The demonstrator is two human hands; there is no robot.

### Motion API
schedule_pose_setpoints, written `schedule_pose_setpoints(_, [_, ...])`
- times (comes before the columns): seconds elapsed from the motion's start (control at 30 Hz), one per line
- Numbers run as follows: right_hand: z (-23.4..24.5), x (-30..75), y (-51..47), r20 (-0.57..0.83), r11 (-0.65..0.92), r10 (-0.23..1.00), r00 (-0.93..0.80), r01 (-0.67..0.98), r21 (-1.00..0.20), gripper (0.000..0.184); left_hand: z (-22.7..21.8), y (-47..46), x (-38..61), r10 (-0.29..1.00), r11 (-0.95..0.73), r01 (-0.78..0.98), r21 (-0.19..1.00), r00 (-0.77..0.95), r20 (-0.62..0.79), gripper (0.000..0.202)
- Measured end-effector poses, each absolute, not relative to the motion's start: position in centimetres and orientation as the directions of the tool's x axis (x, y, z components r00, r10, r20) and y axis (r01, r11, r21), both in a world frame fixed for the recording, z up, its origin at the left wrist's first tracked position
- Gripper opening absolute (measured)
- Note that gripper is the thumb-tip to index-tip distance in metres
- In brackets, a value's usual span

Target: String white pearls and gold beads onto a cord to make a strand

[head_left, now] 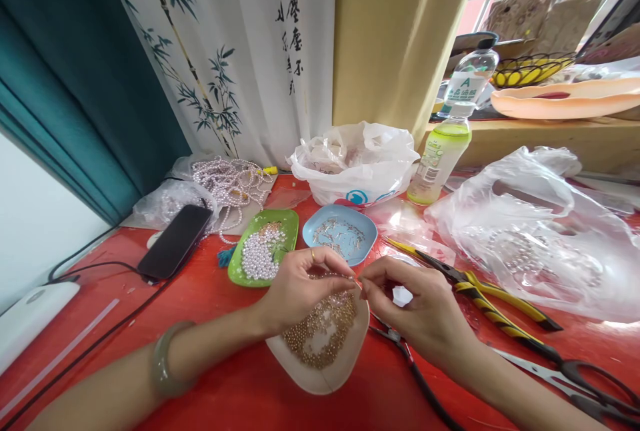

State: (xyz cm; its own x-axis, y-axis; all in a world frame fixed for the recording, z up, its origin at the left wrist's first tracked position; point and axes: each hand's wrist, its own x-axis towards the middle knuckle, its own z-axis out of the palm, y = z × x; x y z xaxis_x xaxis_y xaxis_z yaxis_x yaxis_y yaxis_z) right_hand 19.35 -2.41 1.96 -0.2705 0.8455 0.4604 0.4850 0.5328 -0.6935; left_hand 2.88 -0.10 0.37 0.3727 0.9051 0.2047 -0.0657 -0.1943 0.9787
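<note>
A person's two bare hands meet fingertip to fingertip over a white dish of small gold beads on a red table. The left hand, a ring on one finger and a pale bangle on the wrist, has thumb and forefinger pressed together on what looks like a thin metal pin. The right hand closes its thumb and forefinger on the pin's right end; the other fingers curl loosely under. The pin lies nearly level, its long axis running left to right between the two pinches, directly above the far edge of the bead dish. Whether a bead already sits on it is too small to tell. Both hands are equally close to the pin, while the gold beads lie just below and nearer, under the left hand's fingers.

Just beyond the hands stand a green dish of white pearls on the left and a blue dish of metal pins to its right. Yellow-and-black pliers lie to the right of the right hand, with scissors nearer and further right, and a second dark-handled tool runs under the right wrist. A black phone rests at the left beside strings of pearls, and a drink bottle stands at the far side among clear plastic bags
</note>
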Motion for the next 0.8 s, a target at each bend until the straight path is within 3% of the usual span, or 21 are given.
schedule_pose_setpoints(0.33, [1.8,19.44,-2.29,0.323,0.437,0.895,-0.308,0.467,-0.769,0.017,0.71,-0.1,2.74,0.869,-0.392,0.075,0.917,0.356,0.343,0.006])
schedule_pose_setpoints(0.6, [1.45,19.76,-1.78,0.233,0.313,0.944,-0.232,0.418,-0.853,0.019,0.5,0.27,2.65,0.931,-0.223,0.127,0.966,0.322,0.173,0.014])
schedule_pose_setpoints(0.8, [1.09,19.76,-1.53,0.237,0.317,0.943,-0.232,0.423,-0.849,0.02,0.69,0.23,2.7,0.917,-0.313,0.196,0.929,0.316,0.242,0.009])
